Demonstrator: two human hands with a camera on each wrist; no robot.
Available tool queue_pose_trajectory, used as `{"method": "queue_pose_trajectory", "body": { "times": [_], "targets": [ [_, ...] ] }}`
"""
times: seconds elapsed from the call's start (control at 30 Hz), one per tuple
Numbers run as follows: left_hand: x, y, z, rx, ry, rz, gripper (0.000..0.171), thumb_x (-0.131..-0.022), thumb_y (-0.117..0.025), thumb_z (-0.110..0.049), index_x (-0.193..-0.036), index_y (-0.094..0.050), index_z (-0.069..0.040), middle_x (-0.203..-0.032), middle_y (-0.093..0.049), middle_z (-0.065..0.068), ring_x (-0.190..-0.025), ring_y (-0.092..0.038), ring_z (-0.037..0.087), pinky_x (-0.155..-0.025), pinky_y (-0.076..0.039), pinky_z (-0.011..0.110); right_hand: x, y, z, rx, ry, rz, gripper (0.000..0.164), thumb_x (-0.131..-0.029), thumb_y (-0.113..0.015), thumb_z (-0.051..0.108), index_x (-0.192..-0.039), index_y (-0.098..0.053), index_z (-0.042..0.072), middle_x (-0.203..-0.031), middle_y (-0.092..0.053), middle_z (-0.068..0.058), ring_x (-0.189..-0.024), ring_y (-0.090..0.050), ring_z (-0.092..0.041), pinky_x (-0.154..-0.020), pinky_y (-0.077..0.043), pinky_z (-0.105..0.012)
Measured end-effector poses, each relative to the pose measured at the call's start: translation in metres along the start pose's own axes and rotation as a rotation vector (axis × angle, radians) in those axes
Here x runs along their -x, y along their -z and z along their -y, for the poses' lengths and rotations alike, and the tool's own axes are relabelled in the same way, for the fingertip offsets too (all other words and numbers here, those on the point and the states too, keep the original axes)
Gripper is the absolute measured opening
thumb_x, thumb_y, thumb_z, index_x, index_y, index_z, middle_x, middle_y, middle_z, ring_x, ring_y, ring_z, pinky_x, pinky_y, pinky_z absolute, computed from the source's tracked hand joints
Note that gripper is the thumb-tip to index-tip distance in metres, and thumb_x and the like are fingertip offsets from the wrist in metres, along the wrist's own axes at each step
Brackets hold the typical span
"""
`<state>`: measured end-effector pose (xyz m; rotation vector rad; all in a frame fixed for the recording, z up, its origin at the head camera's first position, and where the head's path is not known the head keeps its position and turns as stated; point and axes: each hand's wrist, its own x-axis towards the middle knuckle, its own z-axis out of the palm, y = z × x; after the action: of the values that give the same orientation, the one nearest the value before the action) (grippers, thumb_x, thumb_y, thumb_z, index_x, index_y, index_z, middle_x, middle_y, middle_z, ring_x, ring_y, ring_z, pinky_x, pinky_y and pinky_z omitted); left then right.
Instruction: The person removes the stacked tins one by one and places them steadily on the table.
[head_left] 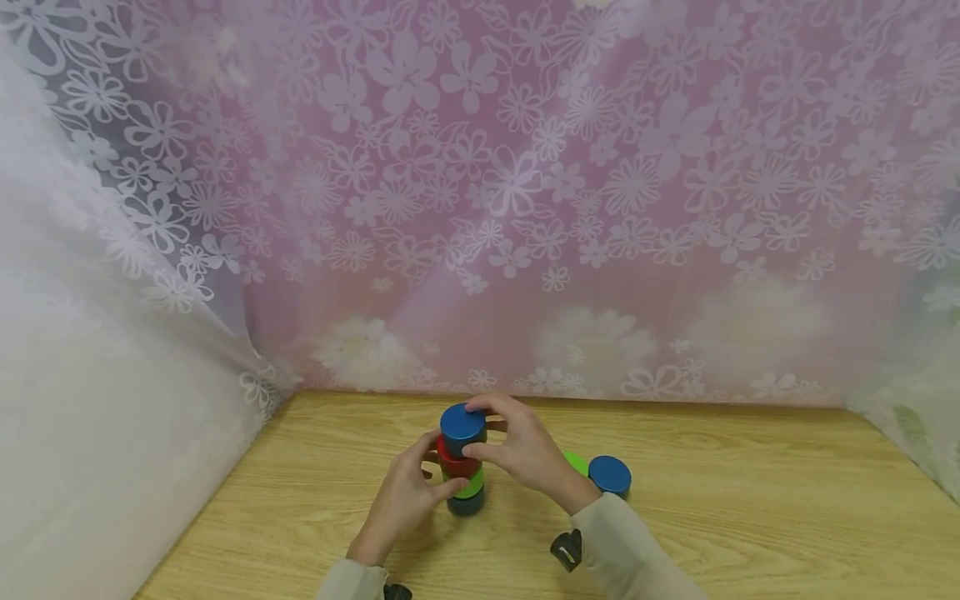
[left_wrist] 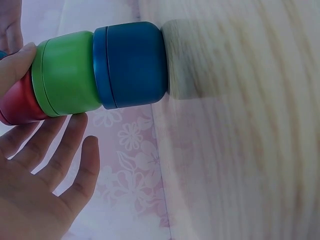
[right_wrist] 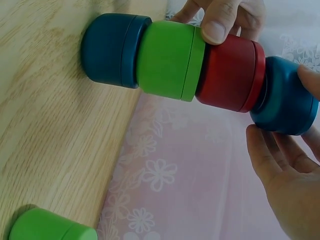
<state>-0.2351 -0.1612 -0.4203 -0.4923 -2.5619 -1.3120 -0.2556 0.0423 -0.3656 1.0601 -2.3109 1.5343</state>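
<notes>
Several small round lidded jars form a stack on the table. From the bottom up they are a dark blue jar (left_wrist: 135,65), a green jar (right_wrist: 167,60), a red jar (right_wrist: 230,72) and another blue jar (head_left: 462,427). My left hand (head_left: 408,487) holds the stack around the red and green jars, with its thumb near where they meet. Up top, the right hand (head_left: 525,446) grips the upper blue jar between thumb and fingers. That jar sits slightly tilted and offset against the red one in the right wrist view; whether it rests fully is unclear.
Right of the stack, partly behind the right forearm, stand another green jar (head_left: 576,462) and another blue jar (head_left: 610,475). The wooden table (head_left: 750,500) meets a pink flowered curtain (head_left: 525,208) at the back. A whitish sheet (head_left: 112,375) hangs at the left.
</notes>
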Motion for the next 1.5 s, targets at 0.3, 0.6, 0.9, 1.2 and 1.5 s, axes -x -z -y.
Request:
{"method": "queue_pose_trajectory", "body": {
  "times": [0.3,0.6,0.9,1.2,1.5],
  "targets": [
    [0.001,0.0,-0.002,-0.003,-0.018,-0.002,0.062,-0.084,-0.086,-0.02,-0.137,-0.057,-0.004,-0.119,-0.069,0.007,-0.105,-0.065,0.028,-0.078,-0.056,0.041,0.002,0.005,-0.001,-0.023,0.001,-0.008,0.044,-0.086,-0.08,0.0,-0.126,-0.062,-0.001,-0.128,-0.061,-0.017,-0.115,-0.063,-0.035,-0.096,-0.053,-0.047],
    [0.0,0.0,-0.002,-0.006,-0.012,0.003,0.063,-0.084,-0.086,-0.018,-0.137,-0.057,-0.004,-0.12,-0.069,0.008,-0.105,-0.065,0.028,-0.078,-0.056,0.04,0.005,0.009,-0.003,-0.026,-0.015,-0.001,0.043,-0.088,-0.079,0.002,-0.128,-0.062,0.001,-0.13,-0.061,-0.016,-0.118,-0.061,-0.034,-0.098,-0.051,-0.049],
    [0.0,0.0,-0.002,-0.008,-0.007,0.009,0.063,-0.084,-0.086,-0.018,-0.137,-0.057,-0.004,-0.12,-0.068,0.008,-0.104,-0.064,0.028,-0.079,-0.056,0.04,0.008,0.014,-0.004,-0.011,-0.012,-0.01,0.044,-0.088,-0.079,0.002,-0.128,-0.062,-0.001,-0.131,-0.06,-0.017,-0.119,-0.06,-0.036,-0.098,-0.052,-0.046],
    [0.0,0.0,-0.003,-0.015,-0.002,0.009,0.063,-0.084,-0.086,-0.018,-0.137,-0.056,-0.004,-0.118,-0.068,0.006,-0.105,-0.064,0.027,-0.079,-0.055,0.04,0.012,0.018,-0.007,-0.005,-0.009,-0.029,0.043,-0.086,-0.08,0.0,-0.125,-0.063,-0.001,-0.129,-0.06,-0.018,-0.118,-0.061,-0.036,-0.097,-0.053,-0.045],
    [-0.001,-0.002,-0.005,-0.031,-0.007,-0.004,0.063,-0.083,-0.087,-0.015,-0.137,-0.056,-0.002,-0.116,-0.069,0.007,-0.102,-0.064,0.027,-0.079,-0.056,0.041,0.021,0.026,-0.012,0.0,-0.026,-0.059,0.043,-0.085,-0.081,-0.002,-0.124,-0.063,-0.003,-0.129,-0.061,-0.019,-0.117,-0.061,-0.037,-0.096,-0.053,-0.044]
  ]
}}
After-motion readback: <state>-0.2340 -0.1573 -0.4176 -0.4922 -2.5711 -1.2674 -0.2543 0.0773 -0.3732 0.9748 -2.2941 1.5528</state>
